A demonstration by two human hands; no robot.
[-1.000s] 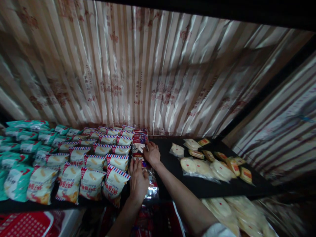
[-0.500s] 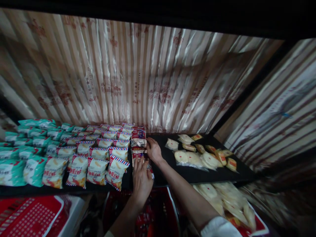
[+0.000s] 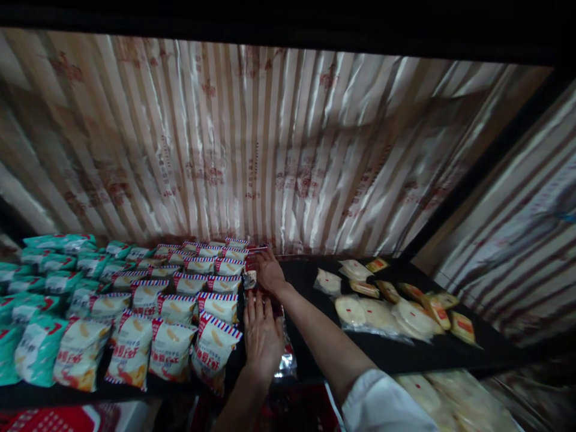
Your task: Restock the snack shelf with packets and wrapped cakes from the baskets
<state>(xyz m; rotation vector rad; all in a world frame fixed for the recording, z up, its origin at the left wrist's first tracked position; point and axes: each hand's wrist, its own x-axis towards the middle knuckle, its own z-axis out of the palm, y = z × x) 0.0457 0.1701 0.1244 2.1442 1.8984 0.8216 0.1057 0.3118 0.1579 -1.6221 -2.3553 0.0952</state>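
Resting on those dark red packets (image 3: 251,263), the left hand (image 3: 265,339) and right hand (image 3: 270,273) are pretty flat, fingers stretched out, striped-top snack bags (image 3: 177,309) just left of the packets.

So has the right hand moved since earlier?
Yes: against the striped backdrop, the right hand has moved left and farther back, now over a maroon packet.

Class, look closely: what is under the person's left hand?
Dark red packaging with a shiny end sticks out from under the left hand; what the palm covers cannot be seen.
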